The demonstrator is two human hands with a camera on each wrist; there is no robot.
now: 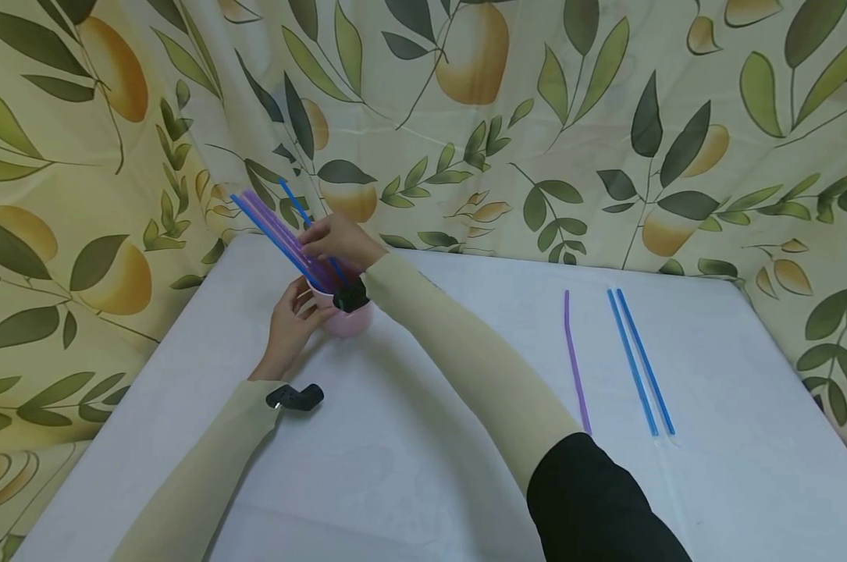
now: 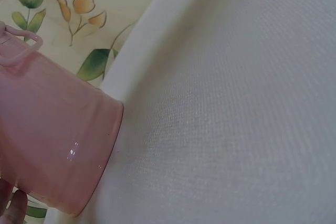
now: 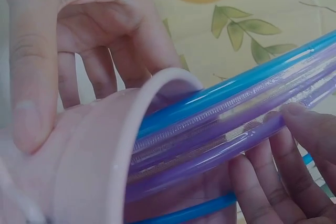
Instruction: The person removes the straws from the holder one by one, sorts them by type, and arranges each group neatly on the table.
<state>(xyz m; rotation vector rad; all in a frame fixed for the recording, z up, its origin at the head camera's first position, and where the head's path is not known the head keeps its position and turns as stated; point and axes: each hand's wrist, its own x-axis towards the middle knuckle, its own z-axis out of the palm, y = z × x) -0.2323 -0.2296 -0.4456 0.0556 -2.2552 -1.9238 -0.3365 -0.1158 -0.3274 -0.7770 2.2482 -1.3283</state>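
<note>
The left hand [image 1: 290, 324] curls around the pink cup [image 1: 347, 324] on the table [image 1: 409, 499]; the right hand [image 1: 342, 240] pinches straws [image 3: 210, 124] leaning in it. Only the head view shows three loose straws [image 1: 632, 363] lying rightward.

- One pink cup [image 1: 349, 324].
- One purple straw [image 1: 573, 359] lying on the table [image 1: 395, 484].
- Two blue straws lying there too: a left one [image 1: 632, 362] and a right one [image 1: 645, 362].
- At least two blue straws in the cup, one in the bundle [image 1: 268, 234], one apart from it [image 1: 293, 199].
- Several purple straws [image 3: 210, 162] in the cup, overlapping too much for an exact count.
- Two grips: one left grip [image 1: 290, 332], one right grip [image 1: 342, 242].
- Two black wrist devices [image 1: 294, 397].
- One table.
</note>
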